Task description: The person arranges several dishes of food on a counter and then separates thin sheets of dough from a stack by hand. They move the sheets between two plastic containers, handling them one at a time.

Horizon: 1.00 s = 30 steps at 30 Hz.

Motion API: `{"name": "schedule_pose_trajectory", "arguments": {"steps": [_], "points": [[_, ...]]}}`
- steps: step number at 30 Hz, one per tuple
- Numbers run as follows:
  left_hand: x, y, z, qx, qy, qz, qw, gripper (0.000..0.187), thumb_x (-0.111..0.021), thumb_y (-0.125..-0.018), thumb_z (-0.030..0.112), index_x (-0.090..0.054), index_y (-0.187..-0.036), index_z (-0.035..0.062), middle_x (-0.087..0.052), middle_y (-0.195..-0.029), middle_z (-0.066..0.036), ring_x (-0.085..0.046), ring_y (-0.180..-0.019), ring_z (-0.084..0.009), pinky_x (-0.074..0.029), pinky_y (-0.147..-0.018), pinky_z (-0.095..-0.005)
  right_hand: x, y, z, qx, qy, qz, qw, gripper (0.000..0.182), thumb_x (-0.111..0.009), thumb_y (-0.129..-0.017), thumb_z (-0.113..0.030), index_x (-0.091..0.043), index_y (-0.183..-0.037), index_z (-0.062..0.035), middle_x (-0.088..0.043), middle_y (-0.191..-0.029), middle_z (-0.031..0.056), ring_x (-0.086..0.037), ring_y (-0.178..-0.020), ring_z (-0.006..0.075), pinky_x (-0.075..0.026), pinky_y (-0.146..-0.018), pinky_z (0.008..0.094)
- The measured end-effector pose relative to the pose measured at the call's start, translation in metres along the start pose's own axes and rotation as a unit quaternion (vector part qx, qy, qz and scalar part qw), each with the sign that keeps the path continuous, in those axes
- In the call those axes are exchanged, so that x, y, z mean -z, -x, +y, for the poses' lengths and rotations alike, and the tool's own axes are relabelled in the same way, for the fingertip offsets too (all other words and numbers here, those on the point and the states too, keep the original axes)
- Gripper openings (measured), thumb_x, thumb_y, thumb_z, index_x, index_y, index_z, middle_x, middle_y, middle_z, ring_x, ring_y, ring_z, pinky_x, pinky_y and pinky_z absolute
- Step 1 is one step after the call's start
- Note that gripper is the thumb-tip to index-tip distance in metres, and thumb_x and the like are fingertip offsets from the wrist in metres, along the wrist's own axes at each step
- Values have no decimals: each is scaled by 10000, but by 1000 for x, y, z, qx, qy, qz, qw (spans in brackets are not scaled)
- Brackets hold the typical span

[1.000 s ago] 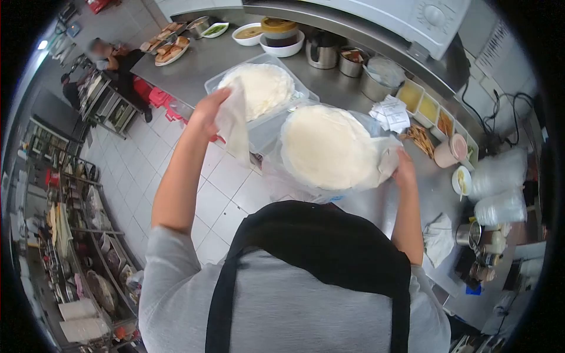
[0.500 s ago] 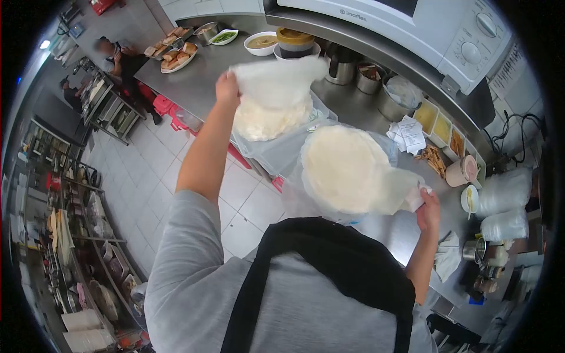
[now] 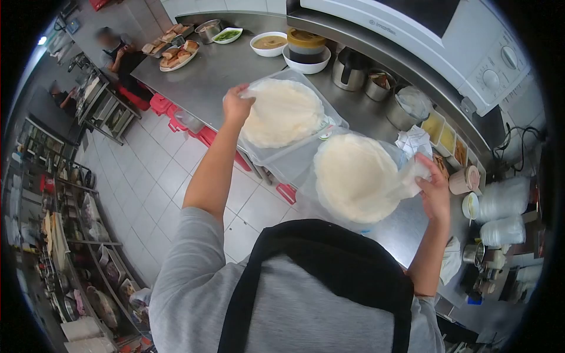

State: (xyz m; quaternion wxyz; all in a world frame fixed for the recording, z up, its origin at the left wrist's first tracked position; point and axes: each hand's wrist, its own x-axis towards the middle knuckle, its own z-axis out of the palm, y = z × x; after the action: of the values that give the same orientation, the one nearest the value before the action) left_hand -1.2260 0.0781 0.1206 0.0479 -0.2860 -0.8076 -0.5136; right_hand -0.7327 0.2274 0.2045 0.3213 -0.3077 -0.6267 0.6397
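Two stacks of thin, round, off-white wrapper sheets lie side by side before me. The left stack (image 3: pixel 283 112) rests in a clear plastic container (image 3: pixel 338 117). The right stack (image 3: pixel 353 176) sits on clear plastic on the metal counter. At the left stack's near-left edge, my left hand (image 3: pixel 238 105) is closed on the rim of the top wrapper sheet, which lies spread over the pile. My right hand (image 3: pixel 434 191) pinches a bunched, pale wrapper edge (image 3: pixel 412 179) at the right side of the right stack; part of it is hidden by the fingers.
A microwave (image 3: pixel 412 35) stands above the counter's back. Bowls, a steel jug (image 3: pixel 348 70) and pots line the wall. Bread on a plate (image 3: pixel 178 57) is at the far left. Filling trays (image 3: pixel 447 138) and plastic tubs (image 3: pixel 503 197) stand right. Two people are in the background.
The sheet held up by my left hand has come down flat onto the left stack. My right hand has risen slightly, and the sheet edge it pulls looks shorter. My view has shifted slightly.
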Motion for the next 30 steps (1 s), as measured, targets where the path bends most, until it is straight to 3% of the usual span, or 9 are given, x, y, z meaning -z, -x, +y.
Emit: {"name": "schedule_pose_trajectory", "arguments": {"steps": [1, 3, 7, 13, 19, 21, 23, 27, 30], "points": [[-2, -8, 11, -48, 12, 16, 999, 544, -670, -627, -63, -554, -1154, 7, -616, -951, -86, -602, -696, -181, -521, -611, -255, -6, -1, 0, -18, -10, 2, 1000, 553, -490, -746, 106, -460, -1276, -49, -560, -1128, 85, -584, -908, 140, -487, -740, 243], [-6, -18, 60, -8, 152, -45, 987, 524, -656, -641, -75, -552, -1149, -4, -596, -984, -103, -604, -704, -181, -534, -615, -271, -15, -3, 2, -37, -26, 6, 999, 533, -489, -750, 106, -470, -1264, -34, -580, -1097, 84, -596, -871, 135, -487, -729, 238], [-39, -72, 102, -5, 162, -121, 979, 537, -667, -645, -77, -535, -1162, -18, -592, -948, -118, -588, -748, -161, -525, -606, -267, -9, 2, 22, -56, -38, 5, 998, 529, -494, -754, 98, -449, -1270, -9, -569, -1127, 97, -596, -903, 144, -484, -761, 252], [-38, -98, 166, -104, 258, -51, 959, 573, -761, -601, 34, -576, -1143, 32, -624, -965, -105, -588, -778, -162, -487, -684, -282, -4, 18, 34, -78, -60, 41, 994, 532, -504, -748, 85, -448, -1269, -8, -569, -1137, 94, -600, -903, 146, -482, -767, 249], [-13, -60, 93, 67, 414, 21, 908, 527, -663, -676, -54, -473, -1166, -81, -569, -999, -136, -598, -826, -196, -518, -737, -280, -5, 21, 38, -72, -49, 50, 995, 536, -504, -742, 92, -451, -1265, -10, -572, -1122, 84, -594, -878, 130, -473, -739, 227], [-33, -24, -12, 135, 347, 3, 928, 501, -613, -642, -106, -488, -1125, -70, -568, -956, -117, -597, -799, -189, -523, -649, -294, -11, 20, 39, -70, -47, 48, 995, 537, -511, -741, 96, -457, -1263, -16, -569, -1122, 87, -590, -877, 131, -472, -731, 230], [-34, 8, -51, 233, 231, -81, 941, 530, -663, -573, -39, -546, -1089, -56, -600, -979, -139, -598, -766, -184, -497, -628, -286, -18, 17, 40, -64, -49, 45, 996, 536, -525, -739, 102, -470, -1256, -25, -564, -1122, 91, -586, -879, 139, -474, -720, 236], [-21, 36, -39, 236, 100, -101, 961, 515, -691, -578, 4, -554, -1070, -55, -608, -973, -149, -603, -744, -195, -488, -620, -289, -26, 1, 34, -72, -6, 14, 997, 555, -535, -729, 97, -464, -1265, -28, -562, -1121, 77, -580, -874, 127, -468, -717, 226], [-10, 36, -21, 150, -1, -3, 989, 483, -715, -597, 44, -562, -1043, -57, -613, -922, -130, -603, -723, -202, -485, -635, -295, -60, -13, 3, -55, 2, -19, 998, 573, -535, -725, 100, -451, -1277, -28, -556, -1128, 72, -574, -880, 123, -467, -722, 225]]}}
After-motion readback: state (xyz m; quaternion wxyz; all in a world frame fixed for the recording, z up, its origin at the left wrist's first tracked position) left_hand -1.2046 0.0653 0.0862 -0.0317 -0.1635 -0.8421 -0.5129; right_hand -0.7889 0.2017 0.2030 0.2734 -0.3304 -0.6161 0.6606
